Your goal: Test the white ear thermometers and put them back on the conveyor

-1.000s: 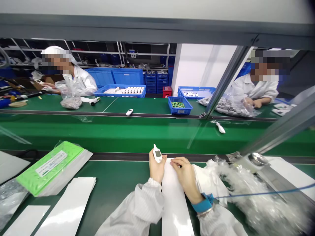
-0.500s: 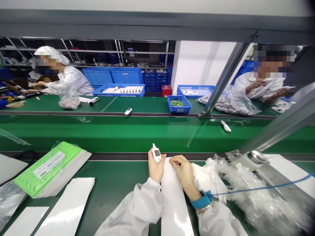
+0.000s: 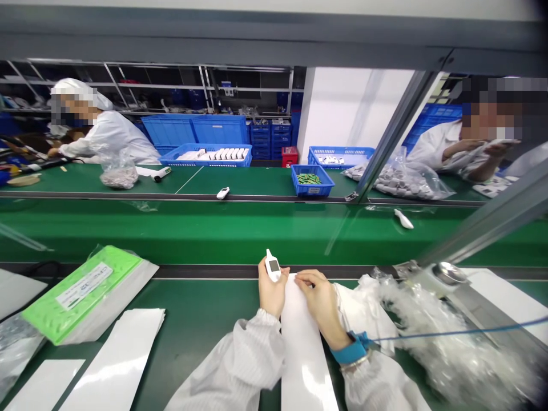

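My left hand point(image 3: 269, 294) is closed around a small white digital thermometer point(image 3: 273, 267) with a dark screen and a narrow tip pointing away from me. Beside it, my right hand point(image 3: 319, 299) has thumb and forefinger pinched together at the far end of a long glossy white sheet point(image 3: 302, 342). Whatever lies between those fingertips is too small to make out. The sheet runs towards me between my forearms. A blue strap point(image 3: 351, 349) with a cord circles my right wrist.
Left lie a green pack point(image 3: 85, 285) and white sheets point(image 3: 115, 359); right, crumpled clear plastic bags point(image 3: 454, 337) and a metal-topped jar point(image 3: 448, 274). Ahead, a green belt point(image 3: 257, 234) carries a white device point(image 3: 403, 219). Beyond stand a blue bin point(image 3: 312, 188) and two co-workers. A metal post point(image 3: 394, 125) slants at right.
The white device on the belt has moved right. The co-worker on the right has shifted right, with hands raised. My own hands look almost unmoved.
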Demonstrator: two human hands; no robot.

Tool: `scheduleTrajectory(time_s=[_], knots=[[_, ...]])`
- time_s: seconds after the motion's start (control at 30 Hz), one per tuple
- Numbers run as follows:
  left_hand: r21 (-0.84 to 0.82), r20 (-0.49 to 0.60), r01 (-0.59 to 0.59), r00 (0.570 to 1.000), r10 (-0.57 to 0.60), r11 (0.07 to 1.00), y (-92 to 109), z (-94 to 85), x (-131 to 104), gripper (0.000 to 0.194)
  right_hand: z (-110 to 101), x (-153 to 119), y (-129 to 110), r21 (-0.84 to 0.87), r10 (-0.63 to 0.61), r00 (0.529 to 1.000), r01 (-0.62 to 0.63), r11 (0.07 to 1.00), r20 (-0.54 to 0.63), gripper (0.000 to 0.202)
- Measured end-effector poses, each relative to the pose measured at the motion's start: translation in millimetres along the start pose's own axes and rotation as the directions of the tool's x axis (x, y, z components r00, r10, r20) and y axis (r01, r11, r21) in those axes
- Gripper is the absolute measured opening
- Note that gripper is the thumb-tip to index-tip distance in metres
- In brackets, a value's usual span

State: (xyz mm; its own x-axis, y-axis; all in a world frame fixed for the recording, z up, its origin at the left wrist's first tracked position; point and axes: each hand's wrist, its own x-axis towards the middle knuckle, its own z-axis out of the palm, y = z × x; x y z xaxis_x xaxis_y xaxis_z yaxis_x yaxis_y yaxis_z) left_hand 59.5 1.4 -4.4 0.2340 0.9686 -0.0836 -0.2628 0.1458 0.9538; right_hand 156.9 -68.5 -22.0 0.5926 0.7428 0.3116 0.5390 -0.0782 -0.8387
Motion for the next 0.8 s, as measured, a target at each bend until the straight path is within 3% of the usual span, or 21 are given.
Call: scheduleTrajectory(time_s=[0.23,0.4,0.63,0.73,0.8], knots=[[0.028,-0.018,-0.007,1.000,0.008,1.000,1,0.5,1,0.056,0,6,-8,-0.061,-0.034,0.999,0.035,0.998,0.019,0.014],[0.067,-0.016,-0.004,1.000,0.005,0.998,5,0.5,2,0.056,-8,-8,-24,-0.087,-0.106,0.992,0.111,0.990,0.062,0.009],[0.086,-0.020,0.005,1.000,-0.003,0.996,5,0.5,2,0.056,-10,1,-25,-0.015,-0.060,0.988,0.063,0.998,0.141,0.010],[0.070,0.008,-0.010,1.000,0.010,0.997,16,2.5,2,0.051,-21,11,-40,0.077,-0.057,0.981,0.043,0.996,0.184,0.008],[0.051,0.064,-0.033,0.997,0.030,0.998,35,5.4,-2,0.046,-36,14,-62,0.151,-0.064,0.975,0.032,0.988,0.212,0.009]])
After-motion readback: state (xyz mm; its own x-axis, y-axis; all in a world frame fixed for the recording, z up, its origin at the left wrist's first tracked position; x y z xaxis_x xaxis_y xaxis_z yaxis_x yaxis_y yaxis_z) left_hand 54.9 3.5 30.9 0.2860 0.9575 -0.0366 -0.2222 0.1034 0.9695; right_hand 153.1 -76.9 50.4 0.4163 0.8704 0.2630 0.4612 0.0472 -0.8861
